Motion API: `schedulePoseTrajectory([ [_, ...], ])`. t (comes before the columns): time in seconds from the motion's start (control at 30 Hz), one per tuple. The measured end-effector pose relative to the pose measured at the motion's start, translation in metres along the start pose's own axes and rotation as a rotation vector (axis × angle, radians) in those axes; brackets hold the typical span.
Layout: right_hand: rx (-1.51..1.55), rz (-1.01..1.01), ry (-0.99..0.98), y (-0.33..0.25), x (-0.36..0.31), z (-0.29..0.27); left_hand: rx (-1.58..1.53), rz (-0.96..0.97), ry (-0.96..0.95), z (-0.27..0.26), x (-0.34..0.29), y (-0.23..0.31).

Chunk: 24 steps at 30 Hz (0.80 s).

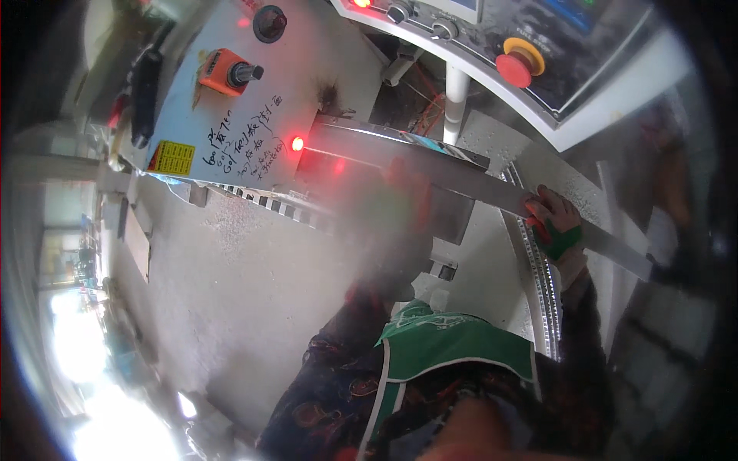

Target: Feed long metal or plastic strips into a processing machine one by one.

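Long flat grey strip (493, 190) under right fingers (550, 201)

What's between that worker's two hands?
In the head view, a stretch of the long grey strip spans between the blurred left hand and the right hand, with a darker plate beside it.

ctrl panel (569, 73) blocking top R, housing (181, 84) top L, metal strip (492, 190) mid, room above floor (207, 284) L

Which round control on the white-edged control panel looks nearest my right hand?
The red mushroom-shaped button on its yellow collar; the two smaller grey rotary knobs sit left of it, farther from your right hand, partly covered in green.
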State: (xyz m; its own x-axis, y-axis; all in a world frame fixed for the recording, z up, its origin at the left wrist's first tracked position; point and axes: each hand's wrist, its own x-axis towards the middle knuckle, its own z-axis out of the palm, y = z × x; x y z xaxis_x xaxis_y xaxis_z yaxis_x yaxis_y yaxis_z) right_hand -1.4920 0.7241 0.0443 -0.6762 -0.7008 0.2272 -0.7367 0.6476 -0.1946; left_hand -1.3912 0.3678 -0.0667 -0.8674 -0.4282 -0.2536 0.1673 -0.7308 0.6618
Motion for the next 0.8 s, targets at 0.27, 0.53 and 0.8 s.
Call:
schedulePoseTrajectory([
  [0.27,0.003,-0.010,0.023,0.002,-0.002,0.002,-0.080,-0.017,-0.033,0.027,-0.013,0.011],
  [0.53,-0.176,-0.101,0.231,-0.014,0.005,0.013,-0.177,0.085,0.113,0.054,-0.023,0.025],
  [0.8,-0.246,-0.120,0.121,-0.049,0.033,0.035,-0.274,0.033,0.188,0.063,-0.027,0.076],
])
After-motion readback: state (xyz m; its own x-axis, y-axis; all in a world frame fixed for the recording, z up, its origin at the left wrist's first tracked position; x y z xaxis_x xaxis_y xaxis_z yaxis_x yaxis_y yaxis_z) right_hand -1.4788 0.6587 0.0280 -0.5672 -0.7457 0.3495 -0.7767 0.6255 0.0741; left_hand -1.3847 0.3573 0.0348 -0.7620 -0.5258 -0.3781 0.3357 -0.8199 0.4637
